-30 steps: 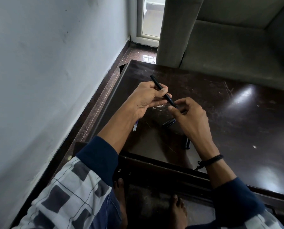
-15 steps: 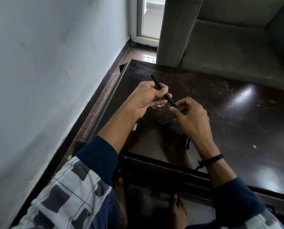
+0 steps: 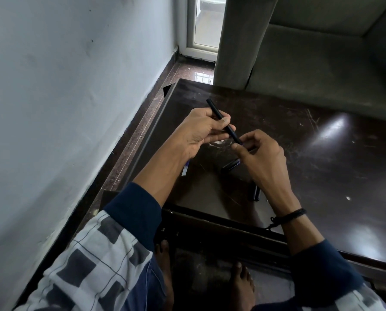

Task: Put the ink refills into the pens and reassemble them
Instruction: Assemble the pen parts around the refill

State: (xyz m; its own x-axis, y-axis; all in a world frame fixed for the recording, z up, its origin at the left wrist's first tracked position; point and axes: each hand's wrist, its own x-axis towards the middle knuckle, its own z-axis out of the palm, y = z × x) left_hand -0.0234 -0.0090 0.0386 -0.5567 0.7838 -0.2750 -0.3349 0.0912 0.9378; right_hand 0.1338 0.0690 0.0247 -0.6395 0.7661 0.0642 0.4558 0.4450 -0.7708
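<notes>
1. The left hand (image 3: 198, 133) holds a slim black pen (image 3: 215, 108) above the dark worktop (image 3: 322, 176). Its grip is clamped on the middle of the barrel.
2. The pen slants, its far end pointing to 11 o'clock and its near end to 5 o'clock.
3. The right hand (image 3: 264, 160) meets that near end, its grip pinched on the tip with thumb and forefinger curled round it.
4. A short dark pen piece (image 3: 231, 165) lies on the worktop at 6 o'clock from the pen, partly hidden by the right hand.
5. A second black piece (image 3: 255, 193) lies nearer the person, just beside the right wrist.
6. A pale refill (image 3: 185, 169) shows at 7 o'clock from the pen, mostly hidden by the left forearm.
7. A grey sofa (image 3: 311, 63) stands beyond the worktop at 1 o'clock.
</notes>
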